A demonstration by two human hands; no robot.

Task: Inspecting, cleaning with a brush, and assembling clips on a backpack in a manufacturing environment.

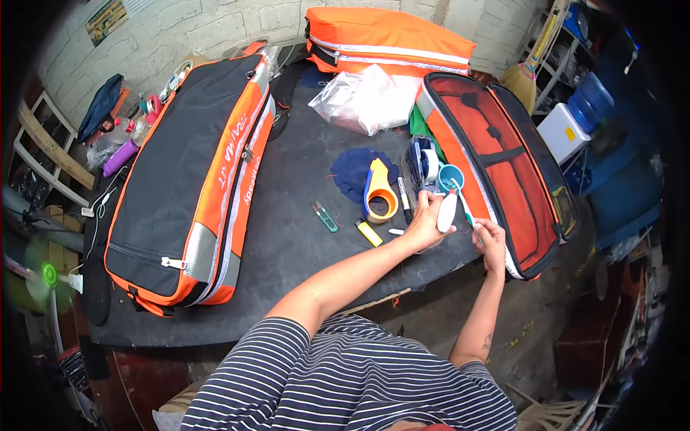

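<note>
My left hand (428, 221) is closed round a small white bottle (446, 214) with a reddish tip. In my right hand (491, 243) is a toothbrush (467, 212) with a white and teal handle, its upper end at the mouth of a teal cup (451, 174). Whether the bottle's tip touches the brush I cannot tell. Close by the cup stands a dark blue tape dispenser (422, 164). To the left of my left hand lie a marker (404, 200), a yellow lighter (369, 233) and a yellow tape holder with brown tape (381, 190).
A black and orange bag (183, 165) fills the table's left side. An open-fronted orange bag with red mesh (510, 172) lies at the right. Behind are another orange bag (388, 36) and clear plastic (363, 100). Green thread snips (327, 218) lie near dark blue fabric (352, 172).
</note>
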